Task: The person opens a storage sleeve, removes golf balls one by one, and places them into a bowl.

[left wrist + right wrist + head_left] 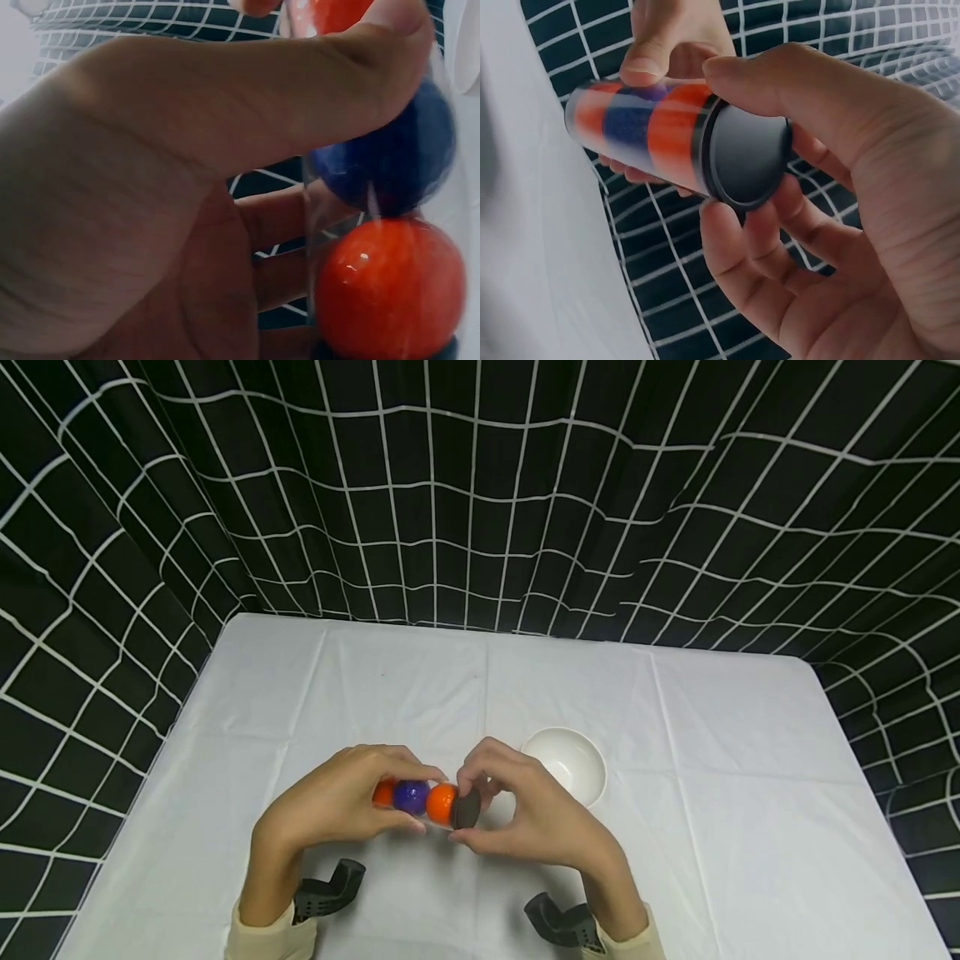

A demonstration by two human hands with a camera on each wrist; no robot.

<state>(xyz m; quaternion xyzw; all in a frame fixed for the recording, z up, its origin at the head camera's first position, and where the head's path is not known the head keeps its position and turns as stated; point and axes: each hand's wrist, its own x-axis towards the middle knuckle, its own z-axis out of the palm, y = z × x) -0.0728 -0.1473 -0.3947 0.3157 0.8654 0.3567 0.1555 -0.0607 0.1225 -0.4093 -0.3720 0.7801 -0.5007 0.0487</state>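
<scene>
A clear tube [627, 129] lies sideways between my hands above the table. Inside it sit an orange ball [390, 289], a dark blue ball [411, 797] and a second orange ball [441, 803] in a row. My left hand [337, 797] grips the tube, thumb on one side and fingers on the other. At the tube's right end is a black cap [750, 154]. My right hand [536, 802] holds this cap by its rim, between thumb and fingertips. The cap sits against the tube's end; whether it is loose cannot be seen.
Just beyond my right hand stands a white bowl [566, 764], partly covered by that hand. A white cloth covers the table [750, 827]. Black curtains with a white grid [450, 502] rise behind it and at both sides.
</scene>
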